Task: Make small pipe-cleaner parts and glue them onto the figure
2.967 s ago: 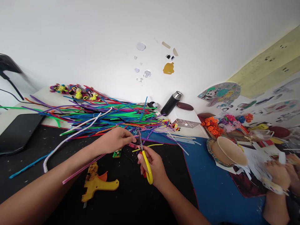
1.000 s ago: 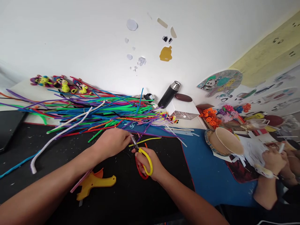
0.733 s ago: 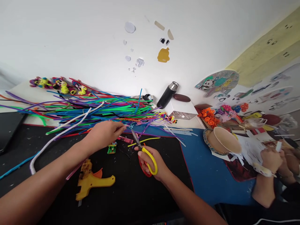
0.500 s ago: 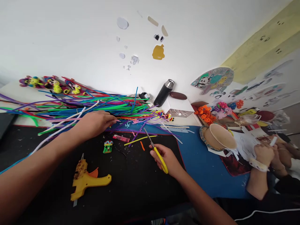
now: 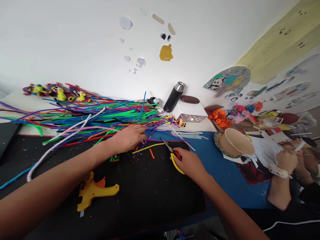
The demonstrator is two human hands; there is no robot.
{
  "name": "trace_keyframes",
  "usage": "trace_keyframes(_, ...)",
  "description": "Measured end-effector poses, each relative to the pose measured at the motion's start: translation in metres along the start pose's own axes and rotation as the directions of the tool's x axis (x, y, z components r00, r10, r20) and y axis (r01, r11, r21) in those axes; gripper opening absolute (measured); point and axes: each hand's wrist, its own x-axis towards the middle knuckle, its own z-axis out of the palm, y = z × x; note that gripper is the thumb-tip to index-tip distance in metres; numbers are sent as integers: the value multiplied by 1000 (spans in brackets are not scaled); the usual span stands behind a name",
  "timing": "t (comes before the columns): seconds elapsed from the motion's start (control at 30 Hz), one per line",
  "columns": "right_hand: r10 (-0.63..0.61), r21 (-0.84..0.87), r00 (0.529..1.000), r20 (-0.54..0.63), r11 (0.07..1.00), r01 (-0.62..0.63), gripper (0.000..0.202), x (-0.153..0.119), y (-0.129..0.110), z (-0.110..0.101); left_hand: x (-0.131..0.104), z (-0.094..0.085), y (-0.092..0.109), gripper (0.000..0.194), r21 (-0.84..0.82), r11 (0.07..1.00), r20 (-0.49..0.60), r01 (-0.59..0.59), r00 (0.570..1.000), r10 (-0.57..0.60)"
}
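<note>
My right hand [image 5: 188,161] grips scissors [image 5: 177,164] with yellow and red handles, their blades pointing up and left. My left hand [image 5: 131,137] is closed, fingers curled downward at the front edge of a pile of colourful pipe cleaners [image 5: 110,115]. Whatever those fingers hold, if anything, is hidden. Between the hands lie a yellow pipe cleaner [image 5: 148,147] and a short orange piece [image 5: 152,153]. A small green figure [image 5: 115,158] is mostly covered by my left forearm, and a yellow glue gun [image 5: 100,192] lies below that arm.
A black flask [image 5: 173,98] and a white box [image 5: 192,111] stand by the wall. To the right is a beige bowl [image 5: 237,143]. Further right, a co-worker's hand [image 5: 287,161] works over paper. Fuzzy figures [image 5: 58,92] sit at the back left.
My left hand has moved right and slightly nearer me, its forearm now over the green figure. My right hand has drawn right with the scissors, whose blades look a little parted.
</note>
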Motion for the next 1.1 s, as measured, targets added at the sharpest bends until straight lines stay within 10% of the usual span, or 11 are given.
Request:
trace_keyframes(0.37, -78, -109, 994, 73, 990, 86, 43, -6, 3, -18, -9, -1, 2, 32, -236, 962, -77, 135, 985, -156)
trace_keyframes(0.53, -144, 179, 985, -96, 971, 159, 34, -10, -18, -22, -34, -34, 19, 44, -804, 496, -12, 329, 824, -566)
trace_keyframes(0.7, -194, 722, 964, -181, 639, 264, 31, 12, -69, 7, -50, -48, 33, 59, -934, 217, 79, 283, 759, -646)
trace_keyframes(0.9, -177, 943, 956, -236, 195, 269, 42, 42, -129, 29, -58, -49, 33, 56, -935, 216, 77, 283, 754, -653)
trace_keyframes(1.1, -179, 956, 945, -273, 62, 288, 47, 51, -147, 23, -57, -48, 28, 51, -917, 271, 44, 292, 750, -660)
